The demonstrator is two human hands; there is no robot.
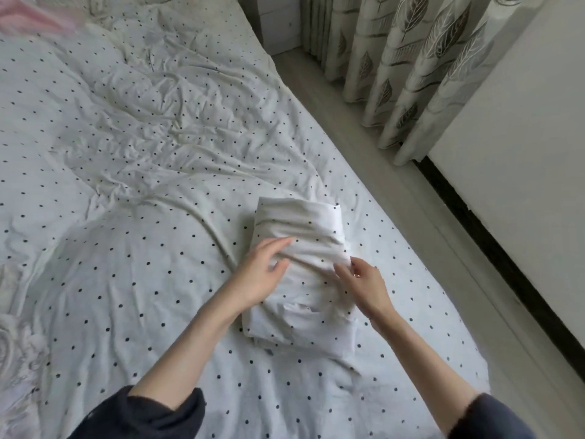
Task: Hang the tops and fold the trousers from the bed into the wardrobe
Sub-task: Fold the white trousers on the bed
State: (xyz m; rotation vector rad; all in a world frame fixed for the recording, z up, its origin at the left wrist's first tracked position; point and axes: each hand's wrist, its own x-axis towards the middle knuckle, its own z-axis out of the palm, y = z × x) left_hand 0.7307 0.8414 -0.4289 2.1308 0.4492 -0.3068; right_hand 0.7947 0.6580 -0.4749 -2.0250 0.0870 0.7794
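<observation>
A pair of white trousers (299, 223), folded into a compact rectangle, lies on the dotted bedsheet (126, 248) near the bed's right edge. My left hand (264, 267) rests flat on the fold's left side with fingers stretched out. At the fold's right edge, my right hand (364, 280) touches the cloth with its fingertips; a firm pinch is not plain. A pink garment (34, 17) lies blurred at the far top left of the bed. A white lacy cloth (19, 359) lies at the left edge.
The bed's right edge runs diagonally beside a pale floor strip (395, 191). Leaf-patterned curtains (411, 64) hang at the upper right. A white panel (522, 153) with a dark base stands on the right.
</observation>
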